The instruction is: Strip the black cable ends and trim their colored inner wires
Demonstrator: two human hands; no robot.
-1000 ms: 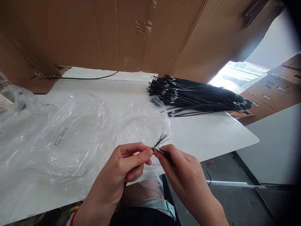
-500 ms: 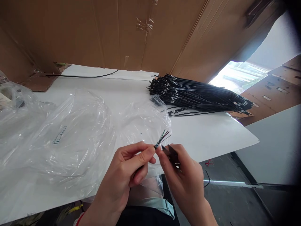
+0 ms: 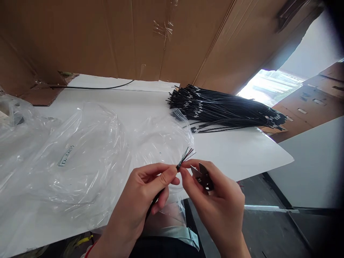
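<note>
My left hand pinches a black cable between thumb and fingers close to its stripped end. Thin coloured wires, green, dark red and dark ones among them, fan out of that end toward the upper right. My right hand keeps small metal snips in its palm, blades apart and pointing up. The thumb and index fingertips of this hand meet at the base of the wires, right beside my left thumb. The snips' handles are mostly hidden by the palm.
A large bundle of black cables lies at the back right of the white table. Crumpled clear plastic bags cover the left and middle. Behind stands a cardboard wall. One loose black cable lies along its foot.
My right index finger has stretched out to the wire base beside the thumb. The snips have shifted slightly right and turned in my palm. My left hand stays at the cable end.
</note>
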